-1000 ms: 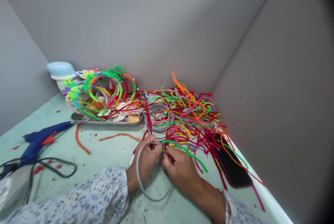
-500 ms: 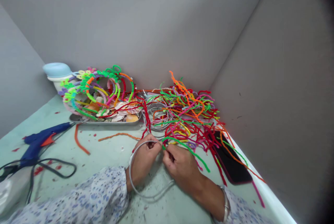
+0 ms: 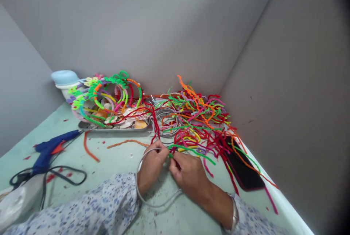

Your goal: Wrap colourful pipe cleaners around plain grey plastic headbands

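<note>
A loop of grey wire [image 3: 153, 205] hangs between my hands over the table. My left hand [image 3: 153, 162] pinches the loop near its top, thumb against fingers. A green pipe cleaner [image 3: 198, 151] crosses the wire there, its free end sticking out to the right over my other hand. My right hand [image 3: 187, 173] is closed on the pipe cleaner's short end, right beside the left fingertips. The exact spot where pipe cleaner and wire meet is partly covered by my fingers.
Behind my hands lie a coil of wire [image 3: 166, 127] and a heap of pipe cleaners [image 3: 202, 109]. A metal tray [image 3: 115, 130] holds shells and colourful hoops [image 3: 100, 98]. Left are a blue glue gun [image 3: 45, 156] and a lidded container [image 3: 65, 78]; right, a phone [image 3: 246, 173].
The free end of the green pipe cleaner has swung slightly up and left. Both hands keep their grip close together. The view has shifted a little.
</note>
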`<state>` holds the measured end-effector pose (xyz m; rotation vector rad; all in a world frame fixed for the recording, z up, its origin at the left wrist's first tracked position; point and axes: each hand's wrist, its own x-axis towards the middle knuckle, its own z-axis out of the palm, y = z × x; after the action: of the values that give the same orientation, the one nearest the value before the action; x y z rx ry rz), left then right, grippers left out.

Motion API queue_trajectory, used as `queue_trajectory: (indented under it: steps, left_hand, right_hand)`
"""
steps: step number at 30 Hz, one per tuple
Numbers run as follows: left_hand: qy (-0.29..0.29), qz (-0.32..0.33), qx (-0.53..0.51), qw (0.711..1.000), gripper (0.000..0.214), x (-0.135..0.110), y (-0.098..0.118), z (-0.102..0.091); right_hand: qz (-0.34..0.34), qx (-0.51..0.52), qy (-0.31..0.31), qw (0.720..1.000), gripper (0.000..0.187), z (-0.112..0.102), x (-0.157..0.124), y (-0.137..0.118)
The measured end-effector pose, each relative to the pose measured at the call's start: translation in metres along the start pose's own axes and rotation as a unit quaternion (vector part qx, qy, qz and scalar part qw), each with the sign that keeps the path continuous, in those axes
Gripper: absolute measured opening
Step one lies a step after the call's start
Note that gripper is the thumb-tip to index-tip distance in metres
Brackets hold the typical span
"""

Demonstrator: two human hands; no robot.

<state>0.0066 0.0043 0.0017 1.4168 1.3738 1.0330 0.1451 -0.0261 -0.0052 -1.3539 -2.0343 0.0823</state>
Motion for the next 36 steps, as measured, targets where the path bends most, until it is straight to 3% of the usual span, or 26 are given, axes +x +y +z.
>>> queue_trajectory:
  steps: [5, 9, 13, 16, 20, 27, 36]
  left_hand:
    - [-0.015, 0.032, -0.012, 0.999, 0.007, 0.000, 0.011, -0.001]
    - [-0.049, 0.001, -0.066, 0.997, 0.010, -0.002, 0.014, -0.001]
    - [-0.059, 0.025, -0.145, 0.987, 0.024, -0.003, 0.008, -0.003]
    - [-0.067, 0.054, -0.159, 0.983, 0.022, -0.002, 0.003, -0.006]
    - [-0.077, 0.087, -0.100, 0.988, 0.014, 0.001, 0.002, -0.009]
    - [-0.072, 0.130, 0.008, 0.989, 0.017, 0.006, 0.009, -0.010]
    - [-0.106, 0.204, 0.058, 0.971, 0.020, 0.010, 0.007, -0.015]
  right_hand:
    - [0.109, 0.102, -0.037, 0.988, 0.019, -0.006, 0.004, -0.001]
    - [0.166, 0.163, -0.041, 0.972, 0.020, -0.011, 0.007, -0.002]
    - [0.178, 0.203, -0.040, 0.962, 0.018, -0.012, 0.008, -0.001]
    - [0.185, 0.221, -0.047, 0.956, 0.018, -0.010, 0.007, 0.002]
    - [0.182, 0.228, -0.057, 0.955, 0.016, -0.009, 0.005, 0.005]
    - [0.185, 0.240, -0.068, 0.951, 0.015, -0.009, 0.004, 0.006]
    - [0.161, 0.202, -0.055, 0.965, 0.017, -0.011, 0.004, 0.010]
